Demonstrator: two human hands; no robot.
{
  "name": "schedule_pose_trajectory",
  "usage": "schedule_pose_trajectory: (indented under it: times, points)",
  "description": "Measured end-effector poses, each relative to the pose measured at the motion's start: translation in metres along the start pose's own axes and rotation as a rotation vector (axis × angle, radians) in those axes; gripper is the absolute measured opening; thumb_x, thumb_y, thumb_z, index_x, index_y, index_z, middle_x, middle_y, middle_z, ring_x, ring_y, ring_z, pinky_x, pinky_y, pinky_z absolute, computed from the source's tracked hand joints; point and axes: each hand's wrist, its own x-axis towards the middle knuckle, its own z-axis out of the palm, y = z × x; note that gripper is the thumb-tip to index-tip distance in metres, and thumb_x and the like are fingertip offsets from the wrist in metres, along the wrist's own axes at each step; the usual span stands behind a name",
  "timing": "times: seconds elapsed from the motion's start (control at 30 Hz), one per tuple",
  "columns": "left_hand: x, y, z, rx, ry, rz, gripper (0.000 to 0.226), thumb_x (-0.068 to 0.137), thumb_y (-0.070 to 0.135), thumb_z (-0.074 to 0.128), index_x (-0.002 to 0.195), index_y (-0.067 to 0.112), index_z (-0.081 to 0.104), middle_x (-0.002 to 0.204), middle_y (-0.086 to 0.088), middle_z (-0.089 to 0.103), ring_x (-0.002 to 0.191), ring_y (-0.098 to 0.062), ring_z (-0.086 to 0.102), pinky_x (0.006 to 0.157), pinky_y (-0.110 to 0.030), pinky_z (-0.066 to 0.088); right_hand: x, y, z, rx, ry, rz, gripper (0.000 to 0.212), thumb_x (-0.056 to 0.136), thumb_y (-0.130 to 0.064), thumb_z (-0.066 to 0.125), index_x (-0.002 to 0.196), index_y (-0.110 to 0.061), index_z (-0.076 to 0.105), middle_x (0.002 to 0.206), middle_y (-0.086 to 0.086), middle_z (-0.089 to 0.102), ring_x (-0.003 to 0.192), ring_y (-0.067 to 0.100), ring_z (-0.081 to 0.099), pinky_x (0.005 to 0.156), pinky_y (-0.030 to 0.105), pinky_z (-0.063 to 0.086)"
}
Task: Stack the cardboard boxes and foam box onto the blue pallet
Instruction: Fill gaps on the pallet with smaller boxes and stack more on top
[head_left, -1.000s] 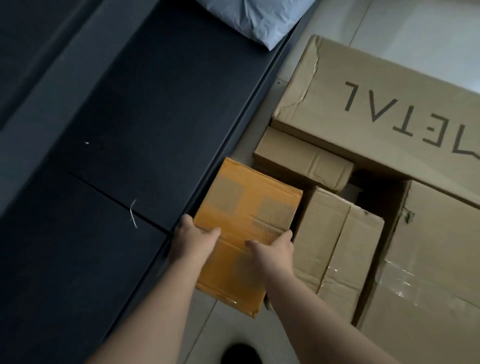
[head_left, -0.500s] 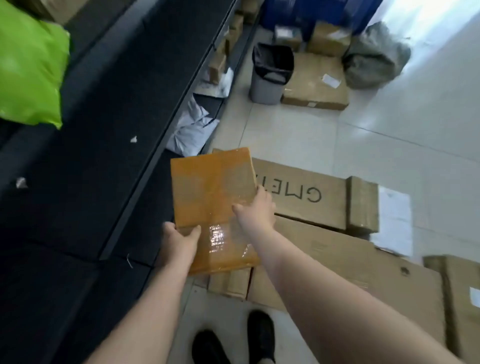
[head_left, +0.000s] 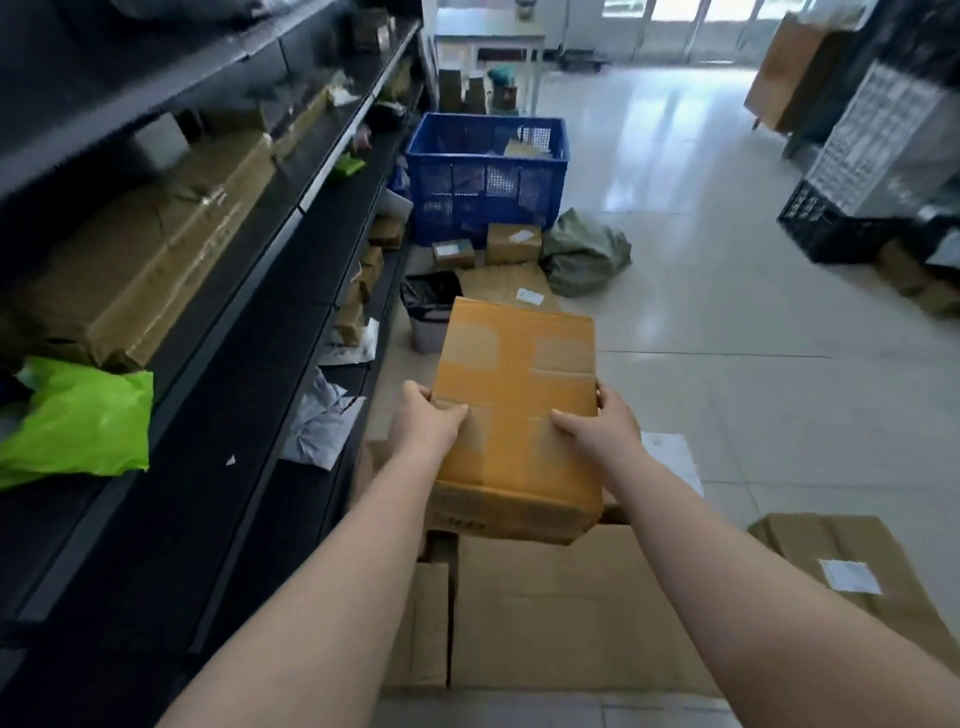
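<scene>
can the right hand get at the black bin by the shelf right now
Probably not. The right hand grips the orange box together with the left hand, and that box is held up between the hands and the bin, which stands farther off on the floor.

Glossy pale tiled floor (head_left: 727, 312), lit from bright windows (head_left: 675, 10) at far end. Dark shelving (head_left: 218, 322) is seen along the left. A white table (head_left: 488, 36) is placed at back, near a blue crate (head_left: 485, 176).
</scene>
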Motion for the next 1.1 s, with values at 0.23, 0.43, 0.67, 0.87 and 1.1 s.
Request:
schedule_pose_trajectory:
  times: [0.23,0.43,0.67,0.87,1.1]
  points:
    - [-0.037,0.121,0.076,-0.066,-0.208,0.244,0.053,0.085,0.034,0.063,0.129,0.017,0.04,0.128,-0.007,0.053,0.112,-0.027,0.052,0.086,-0.036,0.042,-0.01,-0.009,-0.135,0.035,0.348,-0.04,0.067,0.076,-0.035,0.074,0.131,-0.017,0.04,0.131,0.008,0.052,0.115,0.033,0.053,0.094,0.048,0.045]
    - [-0.07,0.185,0.149,-0.032,-0.482,0.438,0.053,0.084,0.032,0.063,0.131,0.016,0.045,0.127,-0.007,0.056,0.111,-0.028,0.054,0.086,-0.034,0.041,-0.04,0.016,-0.211,0.15,0.638,0.085,0.064,0.076,-0.039,0.073,0.129,-0.014,0.046,0.128,0.009,0.055,0.113,0.032,0.055,0.095,0.047,0.046]
    - [-0.123,0.214,0.215,0.029,-0.786,0.561,0.042,0.08,0.029,0.065,0.119,0.021,0.05,0.098,0.002,0.053,0.086,-0.021,0.052,0.071,-0.032,0.041,-0.091,0.057,-0.259,0.26,0.945,0.231,0.056,0.078,-0.035,0.073,0.124,-0.016,0.048,0.125,0.007,0.056,0.112,0.031,0.054,0.093,0.045,0.045]
    - [-0.184,0.204,0.268,0.121,-1.014,0.67,0.045,0.08,0.026,0.064,0.121,0.019,0.048,0.09,0.005,0.053,0.087,-0.023,0.054,0.074,-0.034,0.044,-0.145,0.111,-0.271,0.326,1.169,0.358,0.056,0.077,-0.036,0.072,0.124,-0.016,0.048,0.125,0.007,0.056,0.113,0.03,0.054,0.095,0.044,0.045]
    - [-0.293,0.153,0.328,0.327,-1.262,0.836,0.05,0.081,0.026,0.065,0.126,0.015,0.045,0.1,0.0,0.055,0.093,-0.024,0.055,0.082,-0.036,0.046,-0.237,0.202,-0.282,0.49,1.397,0.499,0.058,0.075,-0.032,0.075,0.124,-0.015,0.049,0.124,0.006,0.057,0.111,0.028,0.056,0.089,0.039,0.046]
